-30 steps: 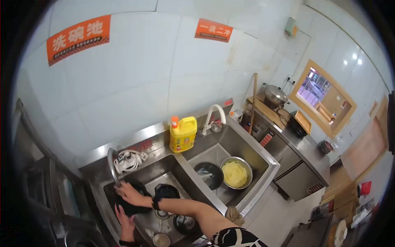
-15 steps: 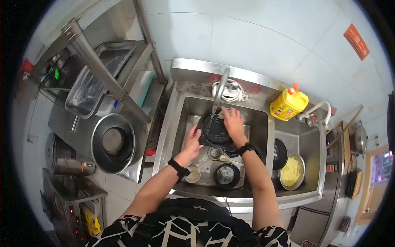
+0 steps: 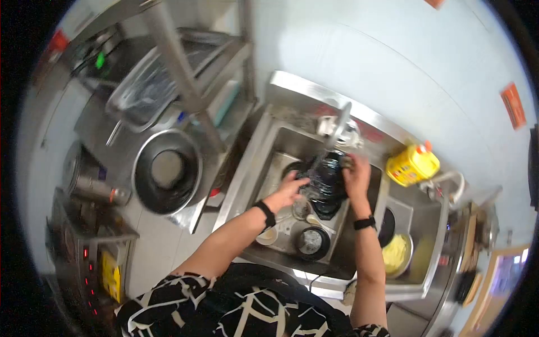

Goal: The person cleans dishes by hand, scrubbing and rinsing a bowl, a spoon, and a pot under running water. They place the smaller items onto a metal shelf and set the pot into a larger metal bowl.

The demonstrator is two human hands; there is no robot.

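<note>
Water from the faucet point(image 3: 341, 126) runs over a shiny black dish point(image 3: 328, 177), tilted in the left sink basin. My right hand point(image 3: 357, 175) grips its right edge, with a small greyish patch at the fingertips that is too blurred to name. At the dish's left side, my left hand point(image 3: 285, 192) reaches into the splashing water with fingers stretched out and apart. Below the hands, a smaller black bowl point(image 3: 312, 243) with water in it rests on the basin floor, near a pale spoon point(image 3: 321, 223) and a small white cup point(image 3: 267, 236).
A yellow detergent jug point(image 3: 412, 165) stands on the sink's back ledge, right of a coiled white hose point(image 3: 351, 135). The right basin holds a bowl of yellow food point(image 3: 394, 253) and a black pan point(image 3: 387, 227). To the left, a large metal bowl point(image 3: 143, 188) sits on a steel shelf.
The camera view has turned, shifting the sink rightward in the picture. My left hand has come off the dish's left edge; the dish is tilted more steeply under the water, with my right hand at its right edge.
</note>
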